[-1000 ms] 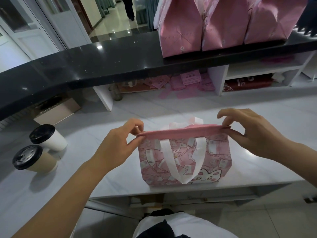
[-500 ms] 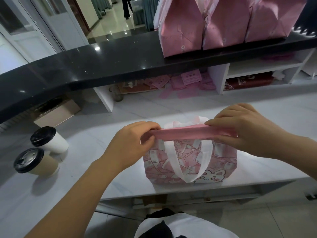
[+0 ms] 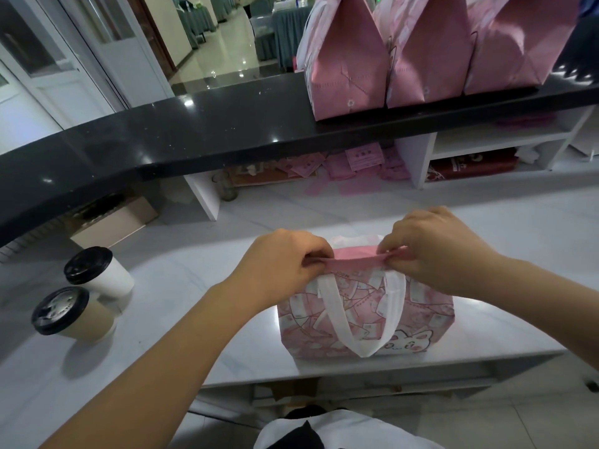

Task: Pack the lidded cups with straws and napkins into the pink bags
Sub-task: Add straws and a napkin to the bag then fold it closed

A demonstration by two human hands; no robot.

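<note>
A pink patterned bag (image 3: pixel 421 319) with white handles stands on the white counter (image 3: pixel 194 280) in front of me. My left hand (image 3: pixel 278 267) pinches the left part of its top edge. My right hand (image 3: pixel 434 247) pinches the right part, and the two hands are close together over the middle. The bag's mouth is pressed nearly flat, so its contents are hidden. Two lidded paper cups stand at the left: a white one (image 3: pixel 97 273) and a tan one (image 3: pixel 71 315), both with black lids.
Three closed pink bags (image 3: pixel 350 59) stand on the raised black counter (image 3: pixel 162 137) at the back right. Pink napkin packets (image 3: pixel 363 160) lie under that counter. A cardboard box (image 3: pixel 113 222) sits at the back left. White shelves (image 3: pixel 486 144) are at the right.
Both hands have slid inward along the bag's top edge, from its outer ends toward the middle, pressing it together. The cups have not moved.
</note>
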